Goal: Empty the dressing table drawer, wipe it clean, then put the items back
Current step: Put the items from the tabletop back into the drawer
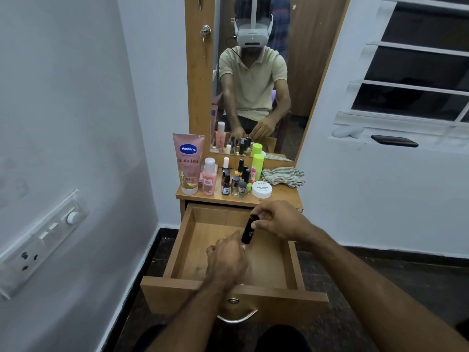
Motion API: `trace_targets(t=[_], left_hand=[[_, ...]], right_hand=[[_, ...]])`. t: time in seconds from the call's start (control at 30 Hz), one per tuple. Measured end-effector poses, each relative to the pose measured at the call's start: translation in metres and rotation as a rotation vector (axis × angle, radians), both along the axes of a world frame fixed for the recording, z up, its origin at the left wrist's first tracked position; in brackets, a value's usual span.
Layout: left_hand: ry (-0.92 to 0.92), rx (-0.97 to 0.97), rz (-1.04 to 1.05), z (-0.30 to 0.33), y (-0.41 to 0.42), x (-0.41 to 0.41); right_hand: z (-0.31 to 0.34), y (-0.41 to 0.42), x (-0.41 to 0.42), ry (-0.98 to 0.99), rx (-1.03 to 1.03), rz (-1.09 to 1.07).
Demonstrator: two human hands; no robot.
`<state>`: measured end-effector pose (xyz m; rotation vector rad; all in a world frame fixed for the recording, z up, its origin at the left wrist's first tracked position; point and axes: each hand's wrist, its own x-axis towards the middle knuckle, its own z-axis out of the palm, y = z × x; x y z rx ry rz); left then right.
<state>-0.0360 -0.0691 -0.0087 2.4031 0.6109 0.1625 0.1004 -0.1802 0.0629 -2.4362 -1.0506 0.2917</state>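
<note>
The wooden drawer (pixel 186 240) stands pulled out, and its bare floor shows. My right hand (pixel 279 222) holds a slim black tube (pixel 249 229) by its upper end over the drawer's middle. My left hand (pixel 225 257) is curled just below the tube, its thumb touching the tube's lower end; what else it holds is hidden. On the dressing table top (pixel 286 196) stand a pink Vaseline tube (pixel 188 163), a pink bottle (pixel 209 177), several nail polish bottles (pixel 234 184), a green bottle (pixel 257 166), a white nail polish remover tub (pixel 262 190) and a striped cloth (pixel 283 176).
A mirror (pixel 253 72) rises behind the table top and reflects a person with a headset. A white wall with a switchboard (pixel 38 242) is on the left. At the right, a window sill (pixel 406 146) carries a dark phone (pixel 394 141). The drawer handle (pixel 237 318) faces me.
</note>
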Motion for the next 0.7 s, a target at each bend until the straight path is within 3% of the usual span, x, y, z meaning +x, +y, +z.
trace_targets(t=[0.23, 0.7], left_hand=[[0.109, -0.003, 0.04, 0.001, 0.0, 0.001], [0.141, 0.0, 0.042, 0.0, 0.001, 0.005]], right_hand=[[-0.016, -0.004, 0.024, -0.234, -0.167, -0.214], [-0.057, 0.001, 0.029, -0.332, -0.25, -0.288]])
